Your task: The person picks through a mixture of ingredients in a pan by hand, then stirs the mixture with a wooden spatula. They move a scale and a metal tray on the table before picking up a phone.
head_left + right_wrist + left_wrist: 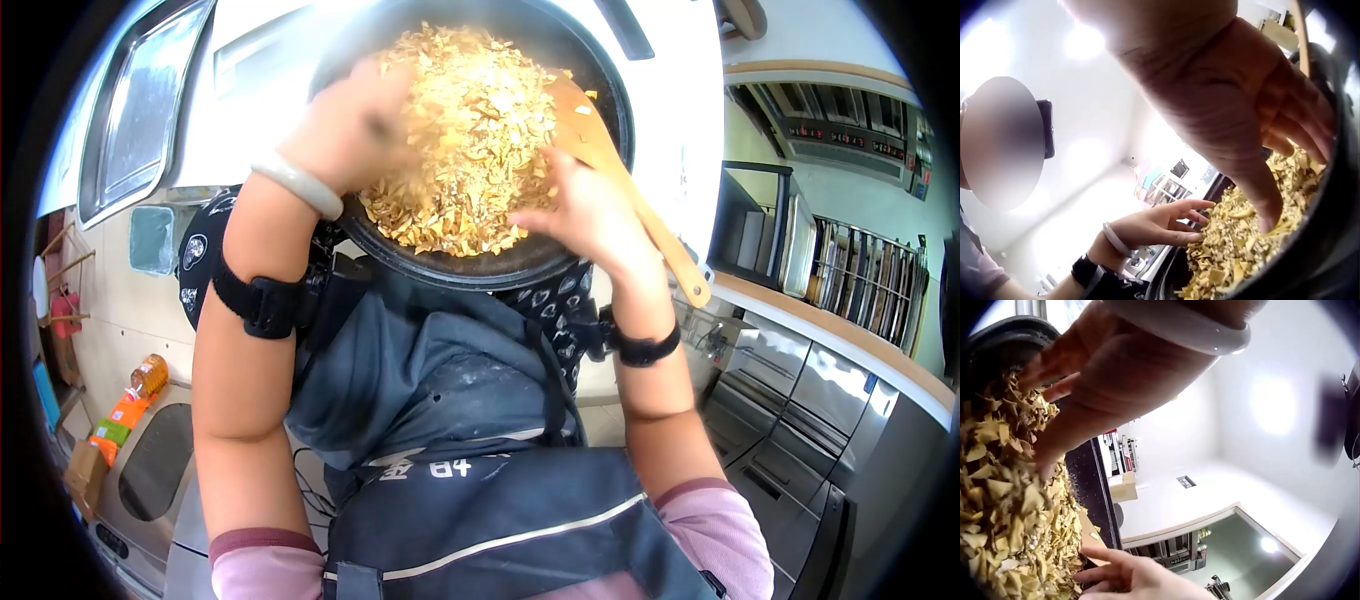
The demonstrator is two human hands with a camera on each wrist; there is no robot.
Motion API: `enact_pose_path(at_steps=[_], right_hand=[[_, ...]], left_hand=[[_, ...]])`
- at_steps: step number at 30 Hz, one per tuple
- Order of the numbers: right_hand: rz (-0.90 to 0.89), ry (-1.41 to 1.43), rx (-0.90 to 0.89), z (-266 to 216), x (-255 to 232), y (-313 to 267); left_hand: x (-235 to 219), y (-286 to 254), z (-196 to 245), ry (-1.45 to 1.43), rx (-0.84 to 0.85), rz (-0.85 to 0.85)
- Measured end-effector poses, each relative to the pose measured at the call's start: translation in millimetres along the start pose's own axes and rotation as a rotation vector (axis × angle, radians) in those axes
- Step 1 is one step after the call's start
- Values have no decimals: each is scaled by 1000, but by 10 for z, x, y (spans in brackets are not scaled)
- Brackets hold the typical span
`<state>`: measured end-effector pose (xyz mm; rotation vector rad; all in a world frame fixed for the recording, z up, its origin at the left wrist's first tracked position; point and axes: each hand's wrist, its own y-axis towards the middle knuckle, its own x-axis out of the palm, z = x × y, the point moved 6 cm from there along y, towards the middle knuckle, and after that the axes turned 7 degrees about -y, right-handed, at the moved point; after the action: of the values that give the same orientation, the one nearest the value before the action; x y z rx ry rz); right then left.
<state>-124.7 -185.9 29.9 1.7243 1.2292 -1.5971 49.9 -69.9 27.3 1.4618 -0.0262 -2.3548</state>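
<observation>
A dark round pan [470,278] holds a heap of yellowish-brown dried flakes [480,130]. Over the heap's left side is the left hand [355,125], blurred, a pale bangle on its wrist; in the left wrist view its spread fingers reach the flakes [1016,506]. The right hand [590,205] lies at the heap's right side, fingers spread; the right wrist view shows its thumb touching the flakes [1235,231] and its other fingers bent loosely downward. A wooden spatula [625,185] leans in the pan, its handle passing over the rim beside the right hand.
A metal tray [140,110] lies on the white surface at the upper left. A dark handle [624,28] shows beyond the pan. Below left stand a sink [155,465] and an orange-capped bottle [148,375]. Steel drawers [770,400] and a rack [865,280] are at the right.
</observation>
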Motion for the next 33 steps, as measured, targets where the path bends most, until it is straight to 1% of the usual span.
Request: enact_pose_path(at_steps=[2, 3, 4, 6, 7, 8, 10, 11, 12, 14, 15, 16, 17, 18, 19, 20, 21, 22, 23, 24, 25, 26, 27, 28, 29, 30, 31, 32, 33], right_hand=[[-228, -211, -36, -86, 151, -72], [-287, -209, -45, -127, 245, -88], [-269, -153, -67, -188, 264, -101], [-349, -110, -21, -297, 356, -75], [-354, -28, -13, -344, 375, -47], [-352, -27, -12, -362, 396, -17], [-357, 91, -20, -387, 442, 59], [-344, 159, 23, -356, 454, 97], [-342, 158, 24, -332, 445, 138], [-488, 693, 93, -327, 510, 181], [-514, 845, 153, -317, 531, 198], [-539, 999, 212, -315, 560, 216], [-517, 1155, 250, -279, 597, 271], [-491, 1310, 288, -237, 623, 308], [-457, 1108, 426, -262, 312, 302], [-372, 1365, 433, -174, 393, 383], [-288, 1390, 387, -105, 327, 453], [-204, 1412, 341, -36, 251, 496], [-204, 1410, 340, 0, 230, 511], [-108, 1339, 296, 50, 155, 540], [-15, 1266, 251, 90, 78, 557], [-17, 1263, 247, 102, 63, 537], [39, 1131, 236, 133, 24, 491], [93, 999, 225, 169, -13, 445], [96, 839, 186, 197, -21, 419], [93, 838, 185, 230, 5, 386], [73, 743, 147, 234, 31, 352], [55, 649, 109, 221, 58, 318], [110, 714, 90, 183, 56, 274]], left_hand=[[126, -149, 27, -71, -176, -353], [160, -162, 65, -52, -216, -420], [150, -158, 145, -52, -212, -421], [161, -160, 247, -33, -280, -525], [238, -161, 254, -46, -258, -518], [315, -160, 254, -45, -256, -518], [385, -130, 266, 10, -251, -523], [401, -123, 254, -16, -275, -523], [421, -121, 242, -16, -273, -522], [428, -98, 180, -88, -299, -378], [447, -83, 154, -88, -302, -379], [439, -46, 133, -166, -290, -321], [423, -7, 115, -243, -276, -263], [368, 56, 119, -240, -279, -263], [290, 130, 106, -472, -392, -260], [278, 188, 69, -707, -502, -254], [202, 291, 30, -600, -423, -88], [138, 360, 58, -669, -380, -166], [183, 379, -22, -607, -314, -84], [156, 404, -51, -545, -248, -2], [179, 405, -110, -545, -250, 2], [186, 411, -142, -509, -200, 22], [163, 413, -140, -473, -152, 40], [158, 402, -165, -474, -154, 43], [151, 388, -188, -455, -150, 50], [138, 371, -203, -435, -147, 56], [124, 350, -223, -435, -149, 55], [114, 325, -270, -471, -191, 38], [95, 301, -295, -507, -232, 20]])
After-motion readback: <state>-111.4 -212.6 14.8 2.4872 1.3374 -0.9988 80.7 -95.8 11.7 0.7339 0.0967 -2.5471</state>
